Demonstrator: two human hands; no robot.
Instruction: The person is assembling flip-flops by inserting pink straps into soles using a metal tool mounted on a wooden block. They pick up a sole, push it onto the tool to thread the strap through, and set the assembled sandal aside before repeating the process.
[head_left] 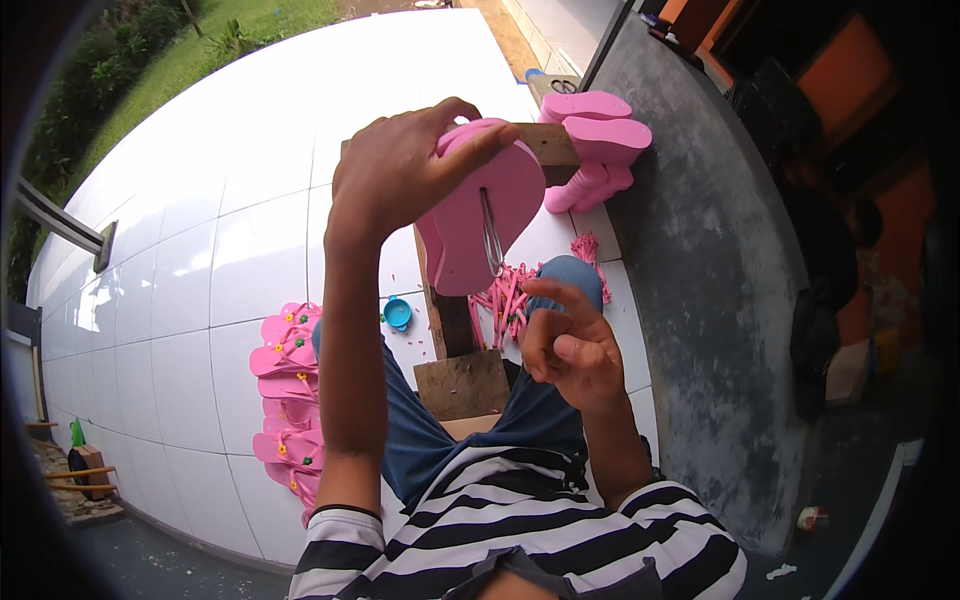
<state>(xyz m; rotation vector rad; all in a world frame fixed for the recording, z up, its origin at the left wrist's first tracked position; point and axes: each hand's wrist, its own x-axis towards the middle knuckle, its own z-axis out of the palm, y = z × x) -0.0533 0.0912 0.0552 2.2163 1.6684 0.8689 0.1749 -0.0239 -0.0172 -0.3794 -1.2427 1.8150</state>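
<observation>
My left hand (385,175) grips a pink foam flip-flop sole (520,185) from above, its thumb across the upper edge and its fingers mostly behind. The sole is tilted up over a wooden stand. From a hole in the sole sticks a thin, looped metal tool (491,235), pointing down toward my right hand (572,345). That hand hangs just below and to the right, apart from the tool. Its index finger reaches out while the others curl loosely, with nothing visible in them. Part of the stand is hidden behind the sole.
More pink soles (608,135) are stacked at the right end of the wooden beam (548,148). Pink straps (505,300) lie between my legs beside the stand, near a small blue cup (398,314). Strapped flip-flops (287,352) line the floor at left. Scissors (564,87) lie at the back.
</observation>
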